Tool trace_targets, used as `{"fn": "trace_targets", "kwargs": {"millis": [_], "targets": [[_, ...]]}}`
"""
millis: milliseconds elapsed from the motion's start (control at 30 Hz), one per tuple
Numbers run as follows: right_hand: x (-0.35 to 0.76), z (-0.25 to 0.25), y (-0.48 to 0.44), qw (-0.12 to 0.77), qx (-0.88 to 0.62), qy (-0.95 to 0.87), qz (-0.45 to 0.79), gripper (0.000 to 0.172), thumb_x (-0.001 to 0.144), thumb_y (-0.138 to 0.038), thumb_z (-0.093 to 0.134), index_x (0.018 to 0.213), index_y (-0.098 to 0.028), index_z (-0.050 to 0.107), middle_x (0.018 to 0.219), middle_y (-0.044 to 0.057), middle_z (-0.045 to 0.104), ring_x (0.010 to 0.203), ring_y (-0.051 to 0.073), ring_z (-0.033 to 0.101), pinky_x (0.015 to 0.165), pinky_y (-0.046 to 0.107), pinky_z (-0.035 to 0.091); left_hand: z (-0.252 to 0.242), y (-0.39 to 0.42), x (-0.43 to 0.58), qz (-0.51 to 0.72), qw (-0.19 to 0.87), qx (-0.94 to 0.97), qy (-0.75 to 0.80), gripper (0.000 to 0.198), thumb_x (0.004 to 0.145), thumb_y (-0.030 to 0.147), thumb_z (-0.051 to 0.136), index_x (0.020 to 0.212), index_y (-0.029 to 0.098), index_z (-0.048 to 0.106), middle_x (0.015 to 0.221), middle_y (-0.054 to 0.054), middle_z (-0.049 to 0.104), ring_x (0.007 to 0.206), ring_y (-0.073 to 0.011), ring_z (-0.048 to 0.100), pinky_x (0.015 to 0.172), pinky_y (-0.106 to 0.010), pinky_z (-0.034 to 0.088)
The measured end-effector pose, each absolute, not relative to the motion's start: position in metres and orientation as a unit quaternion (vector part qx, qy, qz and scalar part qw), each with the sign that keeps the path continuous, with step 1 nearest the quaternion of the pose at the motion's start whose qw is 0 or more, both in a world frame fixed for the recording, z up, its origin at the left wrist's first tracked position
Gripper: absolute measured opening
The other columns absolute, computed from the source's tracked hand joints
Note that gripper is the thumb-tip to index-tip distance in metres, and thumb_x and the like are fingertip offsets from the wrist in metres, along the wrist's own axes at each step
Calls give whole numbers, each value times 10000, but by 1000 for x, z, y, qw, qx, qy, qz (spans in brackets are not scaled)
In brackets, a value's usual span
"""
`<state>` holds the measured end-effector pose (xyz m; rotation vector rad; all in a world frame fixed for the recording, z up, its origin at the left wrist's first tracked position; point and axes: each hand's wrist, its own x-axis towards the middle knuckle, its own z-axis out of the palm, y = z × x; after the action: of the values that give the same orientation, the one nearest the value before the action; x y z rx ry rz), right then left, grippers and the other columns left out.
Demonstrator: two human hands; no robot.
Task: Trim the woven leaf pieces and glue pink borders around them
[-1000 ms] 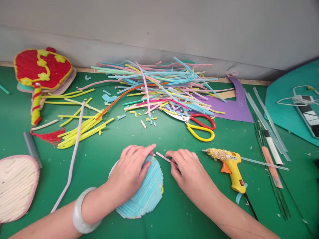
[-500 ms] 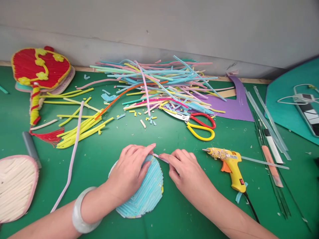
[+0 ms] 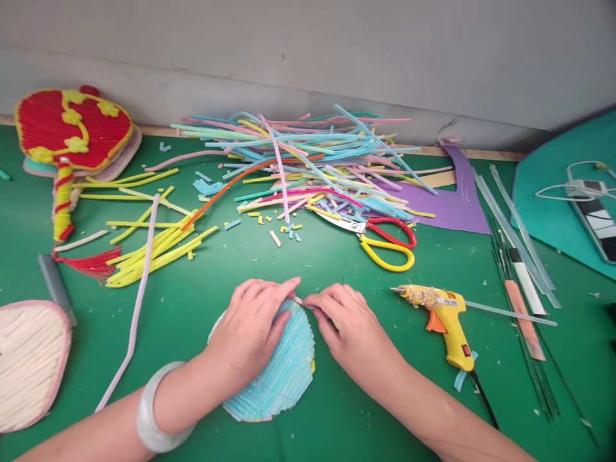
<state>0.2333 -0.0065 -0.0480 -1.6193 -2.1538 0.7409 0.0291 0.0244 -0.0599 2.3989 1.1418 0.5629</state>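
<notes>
A round panel covered with light blue pipe cleaners [image 3: 283,372] lies on the green table in front of me. My left hand [image 3: 255,327] rests over its upper left part, the fingers curled at the far edge and holding it. A lilac pipe cleaner [image 3: 299,300] shows as a short piece at the panel's upper rim, between the two hands. My right hand [image 3: 341,314] pinches this piece just right of the rim, and its fingers hide the rest. Another long lilac pipe cleaner [image 3: 142,282] lies bent left of my left hand, partly behind the forearm.
Yellow-and-red scissors [image 3: 370,237] lie before a heap of coloured pipe cleaners [image 3: 298,154]. A yellow hot glue gun [image 3: 445,308] with a cord is at right, near thin rods and glue sticks [image 3: 517,237]. A red fan [image 3: 72,131] and a cream panel [image 3: 31,366] lie at left.
My right hand has moved slightly left, closer to the panel's rim, and less of the lilac pipe cleaner shows. My left hand stays on the panel.
</notes>
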Motion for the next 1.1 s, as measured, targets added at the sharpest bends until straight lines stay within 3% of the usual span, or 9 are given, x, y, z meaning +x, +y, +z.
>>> {"fn": "trace_targets", "kwargs": {"millis": [367, 1100], "targets": [[231, -46, -3, 161, -572, -752, 285, 323, 970, -61, 453, 1204, -197, 628, 973, 55, 642, 902, 226, 557, 784, 388, 418, -59, 25, 29, 202, 197, 868, 410, 447, 994, 136, 492, 1428, 208, 412, 1164, -42, 680, 1076, -221, 581, 1014, -408, 400], [225, -53, -7, 226, -587, -734, 257, 278, 909, -26, 509, 1046, -193, 684, 910, 42, 654, 858, 199, 579, 786, 352, 462, -60, 24, 29, 200, 211, 862, 414, 432, 1003, 145, 474, 1425, 217, 418, 1155, -38, 687, 1078, -217, 593, 1011, -422, 410]]}}
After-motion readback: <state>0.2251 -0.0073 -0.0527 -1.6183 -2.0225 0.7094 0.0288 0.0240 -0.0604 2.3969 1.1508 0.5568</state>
